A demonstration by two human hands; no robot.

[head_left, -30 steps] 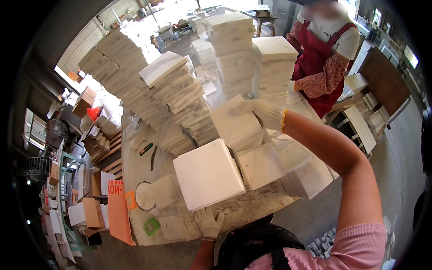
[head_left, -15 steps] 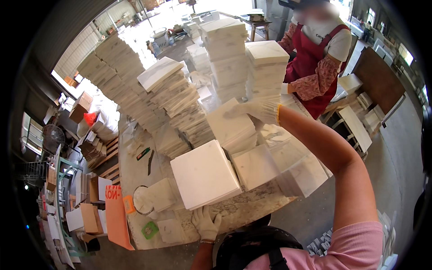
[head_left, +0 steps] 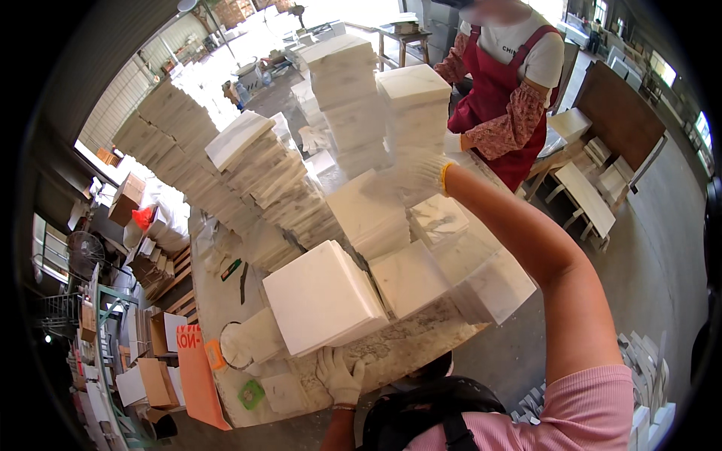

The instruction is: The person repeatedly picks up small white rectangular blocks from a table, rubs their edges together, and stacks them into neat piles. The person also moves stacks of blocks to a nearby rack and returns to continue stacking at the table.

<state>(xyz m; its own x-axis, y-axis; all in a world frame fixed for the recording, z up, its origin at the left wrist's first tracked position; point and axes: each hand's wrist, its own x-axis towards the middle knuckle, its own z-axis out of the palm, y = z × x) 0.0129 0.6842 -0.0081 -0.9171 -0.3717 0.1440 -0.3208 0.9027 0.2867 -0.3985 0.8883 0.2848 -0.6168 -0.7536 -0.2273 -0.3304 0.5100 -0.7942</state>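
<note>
Far left of my left hand (head_left: 341,378), past a small green object (head_left: 250,395) and a small tile (head_left: 284,393), an orange sheet (head_left: 199,376) stands beside the counter (head_left: 216,297). My left hand, in a pale knit glove, lies palm down near the counter's front edge, fingers loosely spread, with nothing seen in their hold. Just beyond those fingertips sits a neat white tile stack (head_left: 320,297); whether they touch it, I cannot tell. To its right, a lower marbled stack (head_left: 410,278) sits between my two hands. Just to the near left of my right fingers is a pale tile stack (head_left: 367,210). My right hand (head_left: 423,176), also gloved, is out at arm's reach; its fingers blur into the pale tiles, so I cannot tell how far they are open or whether they grip. Beyond it stand a tall stack (head_left: 415,94) and a co-worker in a red apron (head_left: 481,113). At this stretch, I judge it best to lean on my left palm, keep my right forearm clear of tile corners and press evenly.
</note>
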